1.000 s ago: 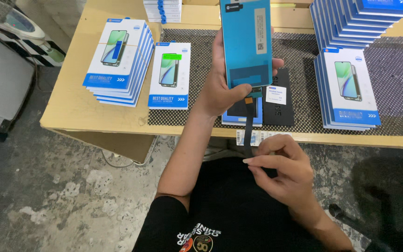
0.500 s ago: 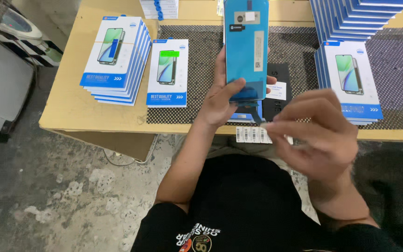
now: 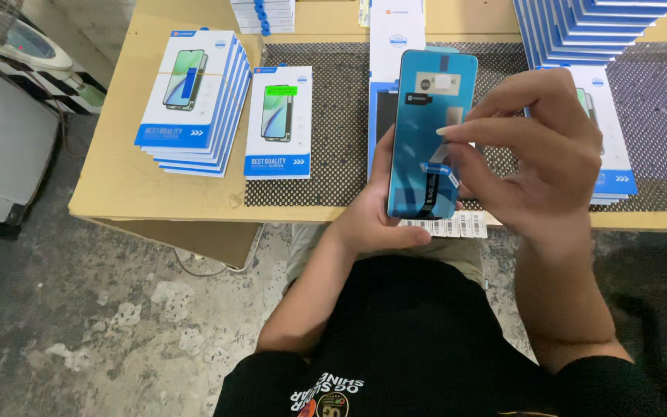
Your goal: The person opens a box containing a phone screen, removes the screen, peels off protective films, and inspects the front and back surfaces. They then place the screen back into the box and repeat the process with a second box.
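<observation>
My left hand [image 3: 376,220] grips a blue phone screen panel [image 3: 426,139] from below and holds it upright above the table's front edge. A short black flex cable is folded against the panel's lower part. My right hand [image 3: 530,158] is at the panel's right side, with thumb and forefinger pinched on a small sticker or tab on its face. A strip of barcode labels [image 3: 445,225] lies on the table edge just under the panel.
On the wooden table [image 3: 129,185] lie a black mesh mat [image 3: 333,116], a stack of white-and-blue screen boxes [image 3: 191,96] at left, a single box [image 3: 279,120] beside it, and more stacks [image 3: 580,27] at back right. A grey machine [image 3: 1,143] stands at far left.
My left hand has lowered the panel toward me. My right hand rose from near my lap to the panel's face, and the flex cable that hung down is now folded against the panel.
</observation>
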